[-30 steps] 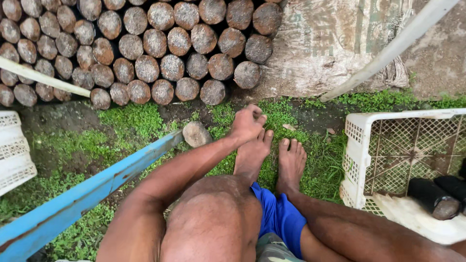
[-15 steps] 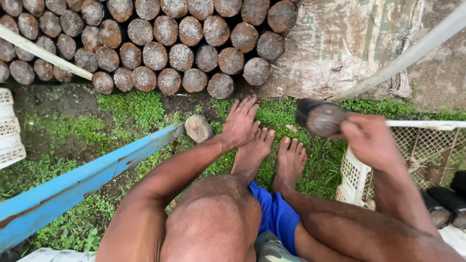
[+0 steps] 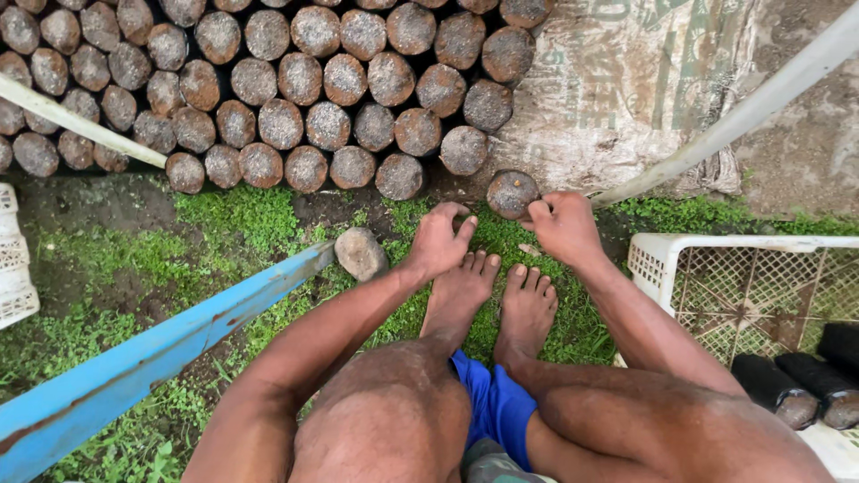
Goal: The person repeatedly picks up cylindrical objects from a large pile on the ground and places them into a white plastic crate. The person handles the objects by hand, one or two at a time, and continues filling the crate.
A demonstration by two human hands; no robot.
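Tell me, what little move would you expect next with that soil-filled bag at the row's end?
Probably pressing the soil-filled bag snug against the stacked bags. The right hand grips it at the bottom row's end, the left hand rests beside it, and a small gap shows.

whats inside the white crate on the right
Inside the white crate, dark soil-filled cylinder bags lie on their sides at its near end; the rest shows bare mesh floor. The person's right leg and the frame edge hide anything further.
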